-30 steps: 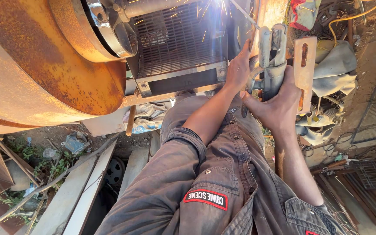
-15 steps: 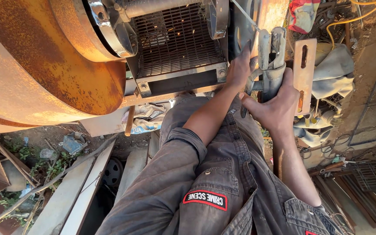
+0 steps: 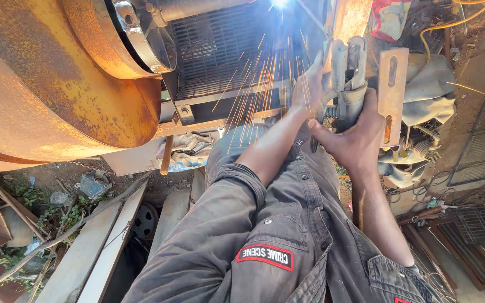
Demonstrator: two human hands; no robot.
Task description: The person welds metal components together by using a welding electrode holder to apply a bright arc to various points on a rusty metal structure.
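Weld point (image 3: 279, 3) lost in glare

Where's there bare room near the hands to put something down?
Little. Right hand grips the electrode holder; left hand is beside it, under falling sparks. Flat bare surface shows only on the pale planks below the rusty drum. The right side is crowded with cables and grates.
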